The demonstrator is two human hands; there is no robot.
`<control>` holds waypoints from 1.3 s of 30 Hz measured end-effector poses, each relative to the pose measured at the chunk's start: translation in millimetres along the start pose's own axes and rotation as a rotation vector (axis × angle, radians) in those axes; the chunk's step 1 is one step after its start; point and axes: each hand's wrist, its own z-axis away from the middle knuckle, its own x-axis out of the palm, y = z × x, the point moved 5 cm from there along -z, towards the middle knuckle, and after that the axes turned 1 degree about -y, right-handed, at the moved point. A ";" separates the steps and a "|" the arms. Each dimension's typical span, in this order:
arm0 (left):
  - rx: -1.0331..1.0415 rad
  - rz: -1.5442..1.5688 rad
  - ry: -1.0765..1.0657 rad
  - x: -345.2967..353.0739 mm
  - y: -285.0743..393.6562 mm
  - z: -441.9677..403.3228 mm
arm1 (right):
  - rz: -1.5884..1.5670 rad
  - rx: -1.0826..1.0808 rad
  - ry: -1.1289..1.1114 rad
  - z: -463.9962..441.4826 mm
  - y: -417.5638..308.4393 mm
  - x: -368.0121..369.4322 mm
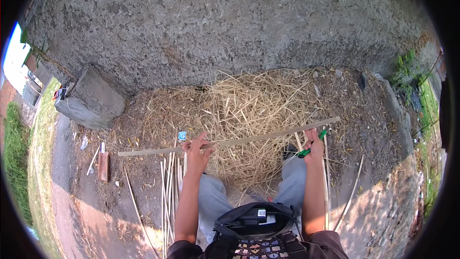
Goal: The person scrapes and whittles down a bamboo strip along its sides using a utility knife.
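A long, thin bamboo strip (254,138) lies crosswise in front of me, its right end higher than its left. My left hand (195,147) holds it left of its middle, fingers over the strip and thumb apart. Toward the right end, my right hand (314,147) is closed around a green tool (304,153), which looks like a knife or cutter; its blade cannot be made out. The strip meets the fingertips of that hand. Below the strip spreads a heap of pale shavings (244,110).
Long split strips (167,194) lie left of my legs, and another strip (352,189) lies at the right. A rough wall (230,24) stands ahead. A concrete block (93,98), a brown wooden piece (103,165) and a small blue packet (182,135) are at the left.
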 end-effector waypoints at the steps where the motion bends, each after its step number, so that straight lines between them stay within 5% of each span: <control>1: -0.027 0.028 -0.009 2.0 0.7 0.0 | -0.017 -0.007 -0.009 -0.3 2.6 1.8; 39: 0.097 0.132 -0.063 57.7 40.4 -14.0 | -0.071 -0.006 -0.015 -3.5 21.4 10.7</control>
